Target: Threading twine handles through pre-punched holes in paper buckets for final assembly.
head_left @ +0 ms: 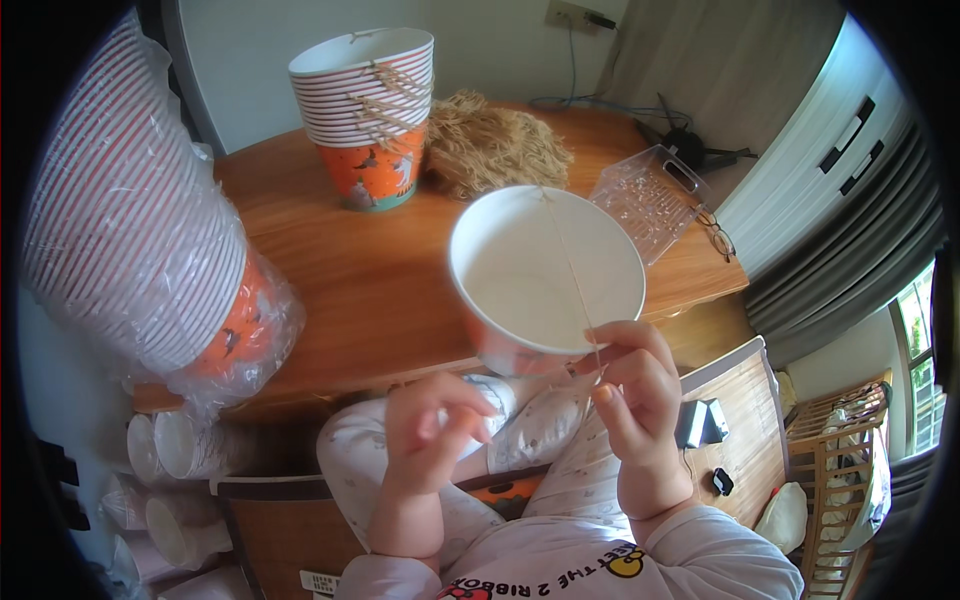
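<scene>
A paper bucket [530,265], white inside with an orange printed outside, sits tilted toward me at the table's front edge. A thin tan twine [570,255] runs from its far rim across the opening to my right hand [640,390]. That hand pinches the twine between thumb and fingers just beyond the near rim. My left hand [430,425] is held in front of the bucket, left of my right hand. Its fingers are curled and slightly blurred; what they hold, if anything, cannot be made out.
On the wooden table [370,270] stand a stack of orange buckets with twine ties [365,120] and a heap of tan twine [495,145]. A clear plastic tray [650,205] and glasses [718,240] lie right. A tall plastic-wrapped bucket stack [140,220] leans left.
</scene>
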`<state>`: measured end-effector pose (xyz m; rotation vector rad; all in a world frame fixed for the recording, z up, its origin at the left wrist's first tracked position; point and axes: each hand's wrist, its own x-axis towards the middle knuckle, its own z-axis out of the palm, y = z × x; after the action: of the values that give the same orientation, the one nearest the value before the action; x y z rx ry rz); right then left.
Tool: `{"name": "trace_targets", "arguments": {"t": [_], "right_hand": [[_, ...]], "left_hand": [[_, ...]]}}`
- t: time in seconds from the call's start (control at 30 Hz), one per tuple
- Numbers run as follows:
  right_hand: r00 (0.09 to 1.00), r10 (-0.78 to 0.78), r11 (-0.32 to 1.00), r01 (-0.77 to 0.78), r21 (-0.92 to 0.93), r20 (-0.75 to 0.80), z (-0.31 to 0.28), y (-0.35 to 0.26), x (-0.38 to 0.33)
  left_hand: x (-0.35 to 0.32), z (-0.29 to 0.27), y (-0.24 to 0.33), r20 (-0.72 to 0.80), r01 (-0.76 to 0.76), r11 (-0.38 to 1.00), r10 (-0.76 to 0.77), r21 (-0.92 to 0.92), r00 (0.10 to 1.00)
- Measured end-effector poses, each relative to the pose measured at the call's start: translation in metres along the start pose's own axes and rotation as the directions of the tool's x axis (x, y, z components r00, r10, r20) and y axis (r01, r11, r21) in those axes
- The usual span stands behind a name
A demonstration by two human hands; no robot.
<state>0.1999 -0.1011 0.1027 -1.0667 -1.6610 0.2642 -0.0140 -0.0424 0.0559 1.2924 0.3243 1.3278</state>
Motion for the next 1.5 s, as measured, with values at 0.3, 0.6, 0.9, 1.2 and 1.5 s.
{"name": "trace_targets", "arguments": {"t": [0.3, 0.6, 0.9, 1.2, 1.5], "right_hand": [[0.998, 0.059, 0.994, -0.058, 0.088, -0.003, 0.016, -0.016, 0.000], [0.950, 0.295, 0.631, -0.276, 0.725, 0.106, 0.010, -0.010, -0.012], [0.902, 0.309, 0.239, -0.382, 0.893, 0.303, -0.003, 0.026, -0.020], [0.847, 0.457, 0.249, -0.414, 0.876, 0.270, -0.003, 0.048, -0.031], [0.816, 0.327, 0.939, -0.221, 0.265, -0.477, 0.008, 0.034, -0.030]], "left_hand": [[-0.002, 0.026, -0.015, 0.458, 0.480, 0.869, -0.476, 0.119, 0.750], [-0.001, 0.039, -0.024, 0.408, 0.475, 0.870, -0.387, -0.136, 0.827], [-0.003, 0.046, -0.014, 0.116, 0.223, 0.966, -0.208, -0.130, 0.971], [-0.006, 0.037, -0.020, -0.046, 0.063, 0.982, -0.072, -0.178, 0.996], [-0.007, 0.031, -0.019, 0.171, 0.169, 0.985, -0.160, -0.044, 0.972]]}}
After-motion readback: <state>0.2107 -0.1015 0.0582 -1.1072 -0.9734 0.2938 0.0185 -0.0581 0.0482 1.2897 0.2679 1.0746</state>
